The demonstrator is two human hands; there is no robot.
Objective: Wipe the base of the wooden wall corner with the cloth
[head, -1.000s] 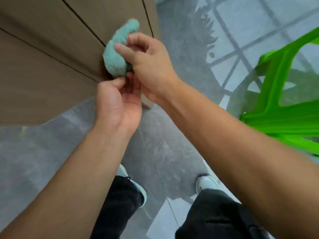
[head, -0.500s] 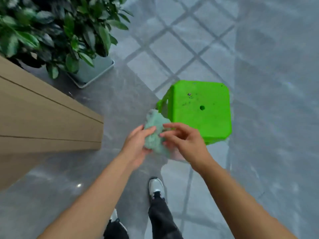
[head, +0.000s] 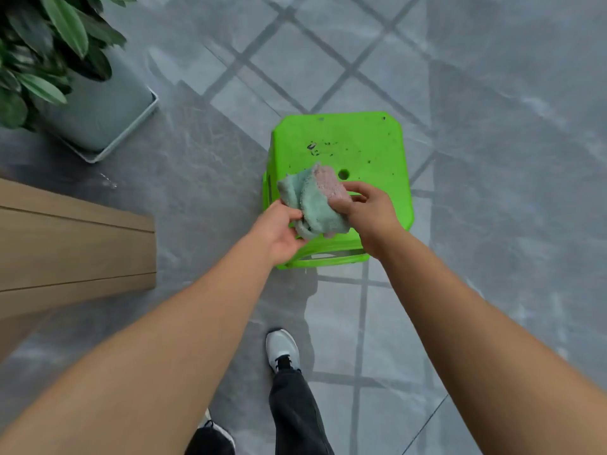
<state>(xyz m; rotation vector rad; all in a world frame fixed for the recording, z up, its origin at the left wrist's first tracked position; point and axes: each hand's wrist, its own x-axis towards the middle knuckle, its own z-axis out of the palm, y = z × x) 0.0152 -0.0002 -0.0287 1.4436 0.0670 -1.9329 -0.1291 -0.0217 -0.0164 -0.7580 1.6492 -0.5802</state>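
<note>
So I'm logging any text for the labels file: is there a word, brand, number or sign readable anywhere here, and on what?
None can be read.
Green stool: only dark specks and scuffs on the seat, no letters.
Cloth, held by the left hand and right hand: no tag showing.
Shoe, planter, wooden wall: no print.

Cloth (head: 312, 205) off wooden wall corner (head: 78, 244), where it was pressed 1 s ago; now held over green stool (head: 361, 149), well apart from wall. Left hand (head: 279, 231) and right hand (head: 368, 211) now spread cloth betw. them, pink side showing, vs bunched teal wad before. View swung away from wall: stool seen from top, plant pot (head: 108, 116) now in shot.
</note>
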